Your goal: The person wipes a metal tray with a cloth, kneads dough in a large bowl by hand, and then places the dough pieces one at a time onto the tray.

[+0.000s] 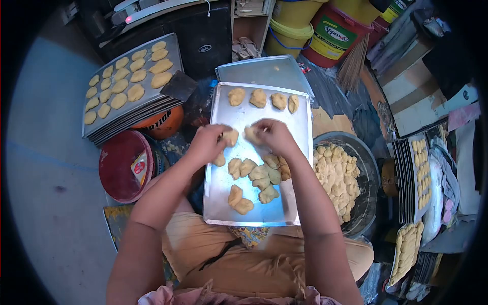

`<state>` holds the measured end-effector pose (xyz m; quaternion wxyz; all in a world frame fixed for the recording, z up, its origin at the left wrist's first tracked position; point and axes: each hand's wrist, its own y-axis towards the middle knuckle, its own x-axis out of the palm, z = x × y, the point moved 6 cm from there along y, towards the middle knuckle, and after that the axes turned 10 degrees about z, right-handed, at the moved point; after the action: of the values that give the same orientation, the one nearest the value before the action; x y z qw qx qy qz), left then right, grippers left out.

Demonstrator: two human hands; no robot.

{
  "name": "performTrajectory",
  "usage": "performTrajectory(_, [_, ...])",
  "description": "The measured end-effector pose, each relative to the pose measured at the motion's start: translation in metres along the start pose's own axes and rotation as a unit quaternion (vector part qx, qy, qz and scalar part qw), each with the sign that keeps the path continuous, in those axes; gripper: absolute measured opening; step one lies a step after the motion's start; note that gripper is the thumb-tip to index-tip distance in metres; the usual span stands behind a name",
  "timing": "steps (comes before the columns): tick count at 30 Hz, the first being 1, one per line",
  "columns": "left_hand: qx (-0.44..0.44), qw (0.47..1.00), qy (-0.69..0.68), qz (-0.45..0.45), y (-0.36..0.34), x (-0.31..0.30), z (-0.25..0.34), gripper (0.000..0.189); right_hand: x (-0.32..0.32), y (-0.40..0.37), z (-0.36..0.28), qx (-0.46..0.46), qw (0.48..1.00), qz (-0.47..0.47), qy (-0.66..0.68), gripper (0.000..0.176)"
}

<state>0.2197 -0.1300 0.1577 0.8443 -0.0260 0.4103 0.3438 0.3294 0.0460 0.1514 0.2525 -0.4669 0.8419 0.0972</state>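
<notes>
Yellowish dough pieces [231,138] sit pinched in the left [217,137] and right hands' [265,133] grip.

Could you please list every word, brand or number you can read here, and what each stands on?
"Approved" and "MARGARINE": large red bucket
"TION", its start unclear: orange container
Too small or blurred to read: the oval badge on the black cabinet, the label inside the red tub, and the green label at top right.
</notes>
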Motion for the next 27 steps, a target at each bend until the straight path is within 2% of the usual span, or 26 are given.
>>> performTrajectory(2, [-0.035, 0.996, 0.017, 0.080, 0.015, -0.004, 0.005, 0.036, -0.010, 0.013, -0.005, -0.059, 0.983, 0.176, -0.016, 0.029])
performTrajectory(3, [-0.052, 0.991, 0.027, 0.119, 0.021, -0.007, 0.006, 0.035, -0.001, 0.014, 0.000, -0.075, 0.979, 0.179, -0.063, 0.030])
performTrajectory(4, [-0.054, 0.992, 0.049, 0.105, 0.025, -0.002, 0.005, 0.031, 0.007, 0.016, 0.003, -0.092, 0.973, 0.182, -0.110, 0.031])
performTrajectory(7, [-0.078, 0.979, 0.183, -0.052, 0.030, 0.018, 0.007, 0.030, 0.006, 0.003, -0.018, -0.129, 0.953, 0.178, -0.210, 0.033])
performTrajectory(8, [0.025, 0.969, 0.244, 0.030, 0.026, 0.018, 0.007, 0.032, 0.001, -0.011, -0.036, -0.147, 0.949, 0.173, -0.218, 0.033])
performTrajectory(9, [0.042, 0.973, 0.220, 0.059, 0.026, 0.015, 0.007, 0.031, 0.001, -0.025, -0.045, -0.163, 0.945, 0.167, -0.227, 0.033])
performTrajectory(11, [0.072, 0.975, 0.171, 0.119, 0.024, 0.008, 0.009, 0.029, 0.027, -0.053, -0.035, -0.192, 0.978, -0.049, -0.063, 0.034])
performTrajectory(14, [-0.019, 0.991, 0.126, 0.034, 0.030, 0.016, 0.001, 0.023, 0.047, -0.078, -0.031, -0.185, 0.946, -0.179, -0.195, 0.040])
performTrajectory(17, [-0.066, 0.991, 0.065, 0.094, 0.032, 0.015, 0.002, 0.025, 0.022, -0.053, -0.017, -0.146, 0.980, -0.100, -0.092, 0.045])
performTrajectory(18, [-0.035, 0.992, 0.050, 0.115, 0.033, 0.018, 0.002, 0.026, 0.005, -0.047, -0.023, -0.054, 0.996, -0.054, -0.047, 0.049])
performTrajectory(19, [-0.004, 0.990, 0.034, 0.136, 0.035, 0.021, 0.001, 0.027, -0.011, -0.038, -0.022, -0.024, 0.999, 0.026, 0.006, 0.052])
performTrajectory(20, [0.026, 0.987, 0.017, 0.156, 0.035, 0.024, 0.000, 0.027, -0.028, -0.031, -0.024, -0.033, 0.992, 0.123, 0.012, 0.051])
performTrajectory(21, [0.032, 0.989, 0.040, 0.142, 0.035, 0.027, 0.000, 0.027, -0.034, -0.013, -0.002, -0.024, 0.984, 0.175, 0.037, 0.051])
performTrajectory(23, [0.050, 0.989, 0.084, 0.115, 0.036, 0.035, 0.004, 0.028, -0.046, 0.006, 0.015, -0.007, 0.975, 0.218, -0.043, 0.042])
performTrajectory(26, [0.129, 0.959, 0.211, 0.136, 0.036, 0.042, 0.027, 0.031, -0.042, 0.022, 0.043, -0.027, 0.957, 0.249, -0.146, 0.031])
performTrajectory(27, [0.149, 0.960, 0.193, 0.135, 0.039, 0.049, 0.031, 0.031, -0.042, 0.024, 0.041, -0.036, 0.958, 0.239, -0.152, 0.029])
